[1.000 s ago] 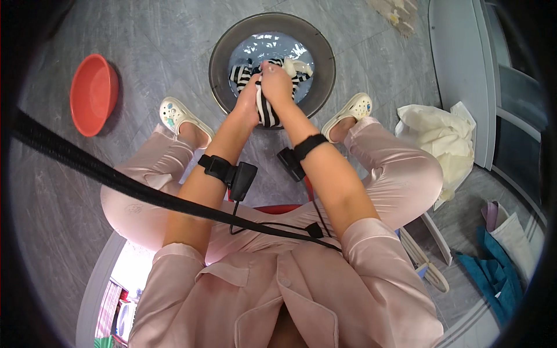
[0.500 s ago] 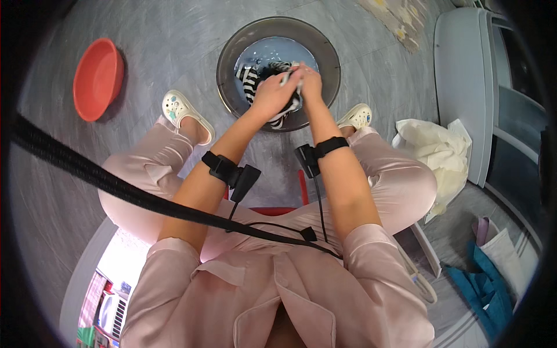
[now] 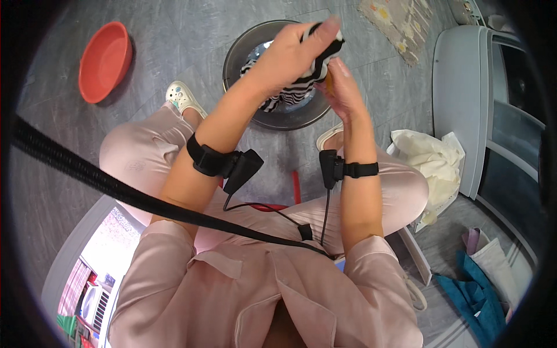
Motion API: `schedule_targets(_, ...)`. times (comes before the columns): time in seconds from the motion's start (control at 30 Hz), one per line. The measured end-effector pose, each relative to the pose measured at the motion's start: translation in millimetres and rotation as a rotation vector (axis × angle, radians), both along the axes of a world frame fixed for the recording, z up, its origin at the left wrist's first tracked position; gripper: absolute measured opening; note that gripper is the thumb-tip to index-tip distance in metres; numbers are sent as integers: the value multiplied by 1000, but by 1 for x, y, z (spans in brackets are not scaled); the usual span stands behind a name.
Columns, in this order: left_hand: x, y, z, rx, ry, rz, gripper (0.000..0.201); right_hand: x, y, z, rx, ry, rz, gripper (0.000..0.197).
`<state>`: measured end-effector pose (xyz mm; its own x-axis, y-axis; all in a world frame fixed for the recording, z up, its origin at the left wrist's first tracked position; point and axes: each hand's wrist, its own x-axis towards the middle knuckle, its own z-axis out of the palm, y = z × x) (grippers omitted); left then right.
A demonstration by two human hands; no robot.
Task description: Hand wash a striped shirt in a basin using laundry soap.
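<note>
A black-and-white striped cloth (image 3: 297,88) is lifted partly out of a dark grey basin (image 3: 238,49), its lower part still down in the water (image 3: 306,103). My left hand (image 3: 290,55) grips the raised end, thumb pointing up and away, above the basin's right side. My right hand (image 3: 346,95) is just to the right of the cloth, fingers curled around a small yellow-orange thing (image 3: 329,81). Most of that thing is hidden by the fingers, and its kind is unclear. The right fingertips are close against the cloth.
A red basin (image 3: 104,64) stands on the grey floor at the far left. A patterned mat (image 3: 397,26) lies at the back right. On the right are a grey cabinet (image 3: 461,110), a crumpled white bag (image 3: 429,165) and a teal cloth bag (image 3: 478,296). A black cable (image 3: 145,200) crosses in front.
Both hands have risen out of the basin, pulling the striped cloth up between them. The right hand has moved right and turned, showing the yellow-orange thing. The view has shifted slightly.
</note>
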<state>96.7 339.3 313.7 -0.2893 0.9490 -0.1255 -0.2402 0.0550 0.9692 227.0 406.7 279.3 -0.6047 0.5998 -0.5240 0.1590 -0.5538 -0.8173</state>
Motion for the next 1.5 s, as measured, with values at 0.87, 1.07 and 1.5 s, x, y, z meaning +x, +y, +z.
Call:
schedule_targets(0.87, 1, -40, -173, -361, -1197, 167, 42, -19, -80, -59, 570, -133, 582, 27)
schedule_targets(1.07, 37, -32, -226, -39, -1252, 66, 29, -39, -33, -123, 1076, -434, 11, 21)
schedule_targets(1.5, 30, -41, -193, -165, -1171, 178, 26, -53, -41, -122, 1276, -552, -103, 18)
